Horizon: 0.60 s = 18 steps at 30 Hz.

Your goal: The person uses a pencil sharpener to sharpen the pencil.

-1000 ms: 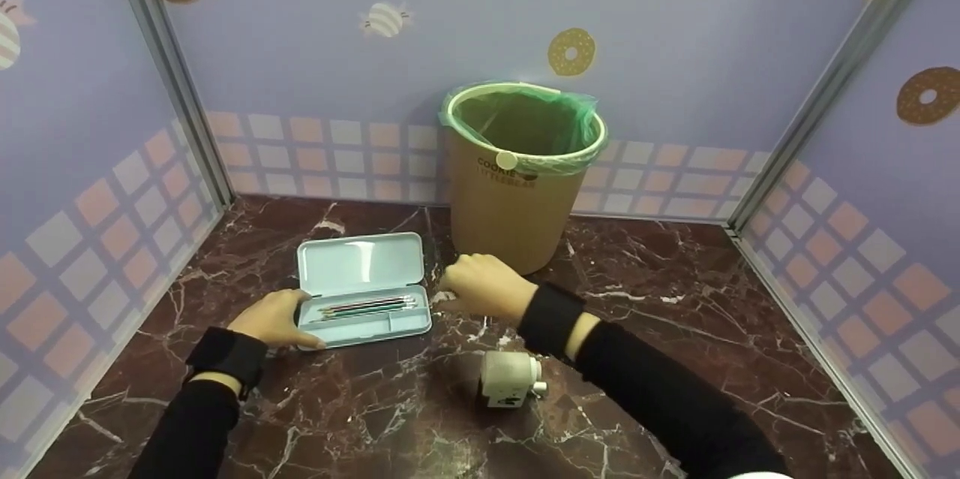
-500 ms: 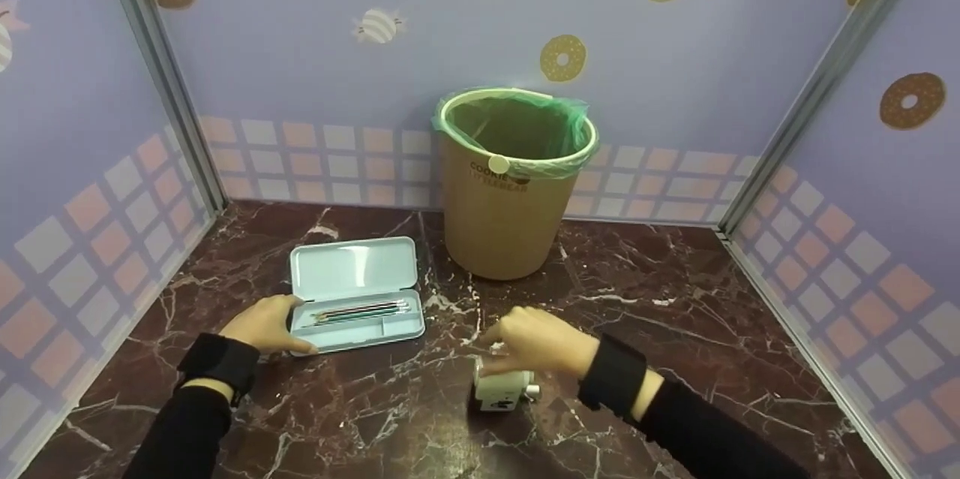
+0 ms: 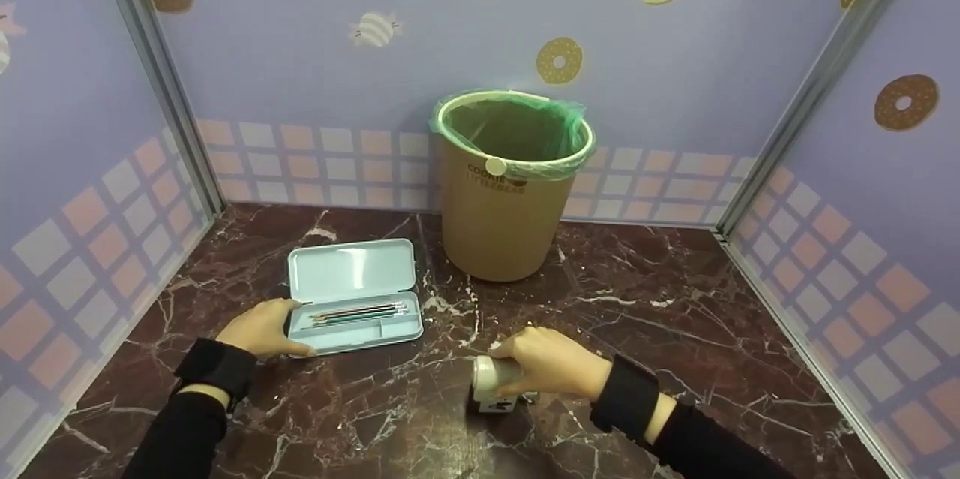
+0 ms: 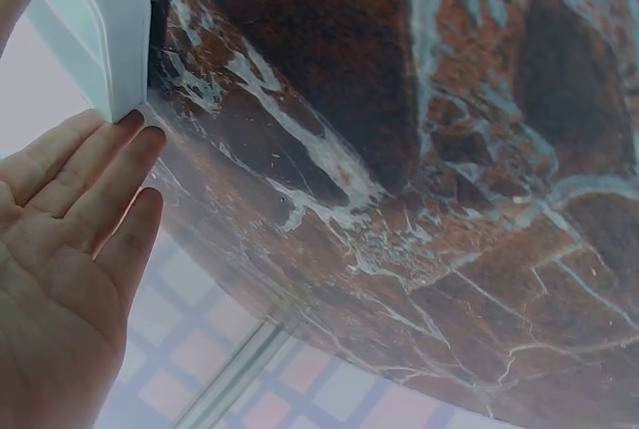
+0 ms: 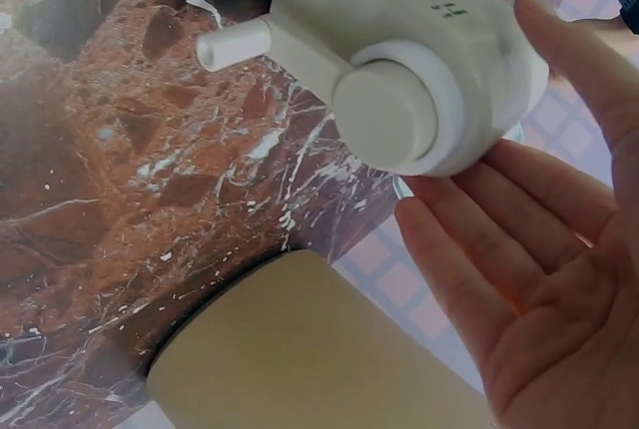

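Observation:
A light blue pencil case (image 3: 352, 272) lies on the left with its lid folded back. Several pencils (image 3: 358, 313) rest in its long compartment. My left hand (image 3: 259, 329) holds the case's left end, thumb at the front edge and fingers at the back; in the left wrist view its fingertips meet a corner of the case. Right of the case stands a cream crank pencil sharpener (image 3: 486, 378). My right hand (image 3: 551, 363) grips it from above, thumb on the near side and fingers on the far side. The right wrist view shows its crank handle (image 5: 235, 45) sticking out below the hand.
A tan waste bin (image 3: 502, 231) with a green liner (image 3: 574, 130) stands at the back, beyond the sharpener. Patterned panels enclose the dark marbled surface (image 3: 360, 419) at the back and both sides. Small pale crumbs lie around the bin's foot.
My right hand has come from beside the case's right end toward me and down onto the pencil sharpener, which it now grips. My left hand stays on the pencil case. The head view has shifted slightly.

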{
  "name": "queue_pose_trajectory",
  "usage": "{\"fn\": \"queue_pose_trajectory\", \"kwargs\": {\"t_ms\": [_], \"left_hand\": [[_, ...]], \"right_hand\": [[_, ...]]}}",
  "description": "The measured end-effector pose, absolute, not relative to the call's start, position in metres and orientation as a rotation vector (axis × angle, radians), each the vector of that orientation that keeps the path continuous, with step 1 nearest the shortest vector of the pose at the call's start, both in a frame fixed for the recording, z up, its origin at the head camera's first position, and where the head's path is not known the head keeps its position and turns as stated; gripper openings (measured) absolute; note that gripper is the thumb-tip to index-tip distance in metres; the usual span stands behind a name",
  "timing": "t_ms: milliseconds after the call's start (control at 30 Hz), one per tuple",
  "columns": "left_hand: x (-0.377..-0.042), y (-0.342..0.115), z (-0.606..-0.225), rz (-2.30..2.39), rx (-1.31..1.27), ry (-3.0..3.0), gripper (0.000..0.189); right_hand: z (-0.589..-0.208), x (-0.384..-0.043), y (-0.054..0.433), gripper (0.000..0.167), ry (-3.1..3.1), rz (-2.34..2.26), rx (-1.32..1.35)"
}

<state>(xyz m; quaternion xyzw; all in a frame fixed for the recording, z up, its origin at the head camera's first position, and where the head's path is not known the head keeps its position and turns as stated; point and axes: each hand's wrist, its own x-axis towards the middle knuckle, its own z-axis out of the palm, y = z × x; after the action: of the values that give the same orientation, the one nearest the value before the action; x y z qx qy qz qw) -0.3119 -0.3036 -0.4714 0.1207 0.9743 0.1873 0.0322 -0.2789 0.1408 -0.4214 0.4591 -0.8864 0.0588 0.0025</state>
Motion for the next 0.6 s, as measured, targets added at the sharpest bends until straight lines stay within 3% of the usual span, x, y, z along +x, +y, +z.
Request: {"fn": "queue_pose_trajectory", "kwargs": {"t_ms": [600], "left_hand": [[-0.3038,-0.302,-0.4743,0.534,0.453,3.079,0.075]], "right_hand": [[-0.4257,-0.282,0.1387,0.032,-2.756,0.17,1.462]]}}
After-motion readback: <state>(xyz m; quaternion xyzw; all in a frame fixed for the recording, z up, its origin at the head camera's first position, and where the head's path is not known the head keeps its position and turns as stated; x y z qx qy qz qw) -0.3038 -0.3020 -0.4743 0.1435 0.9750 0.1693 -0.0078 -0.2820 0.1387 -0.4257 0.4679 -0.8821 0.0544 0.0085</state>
